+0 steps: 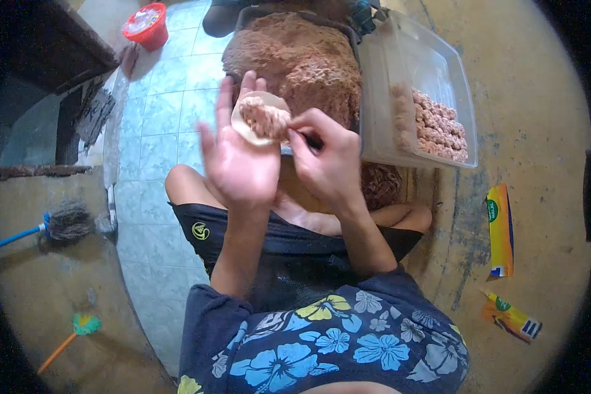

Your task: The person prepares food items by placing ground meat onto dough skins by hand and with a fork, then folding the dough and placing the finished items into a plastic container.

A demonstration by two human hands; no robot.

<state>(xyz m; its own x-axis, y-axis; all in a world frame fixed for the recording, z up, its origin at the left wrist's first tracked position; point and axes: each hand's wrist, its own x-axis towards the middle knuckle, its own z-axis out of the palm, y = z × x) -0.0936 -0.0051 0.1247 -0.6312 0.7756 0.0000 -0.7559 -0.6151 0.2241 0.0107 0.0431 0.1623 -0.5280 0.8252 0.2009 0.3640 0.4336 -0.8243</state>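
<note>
On the open palm and fingers of my left hand (pixel 244 157) lies a round, thin dough wrapper (pixel 248 135) with a lump of pinkish minced filling (pixel 265 118) on it. The thumb and fingers of my right hand (pixel 325 152) are pinched together at the right end of the filling; whether they hold a small tool is hard to tell. Beyond both hands is a large tub (pixel 358 64) heaped with minced filling (pixel 295 49). To its right, a clear plastic container (pixel 426 44) holds rows of shaped, lumpy pieces (pixel 441 130) at its near right end.
A red bucket (pixel 152 37) with plastic in it stands at the upper left on pale tiles. A mop (pixel 69 220) and an orange-handled brush (pixel 86 324) are at the left. Two torn yellow packets (pixel 500 231) lie at the right. A dark bundle (pixel 380 184) sits beside my right forearm.
</note>
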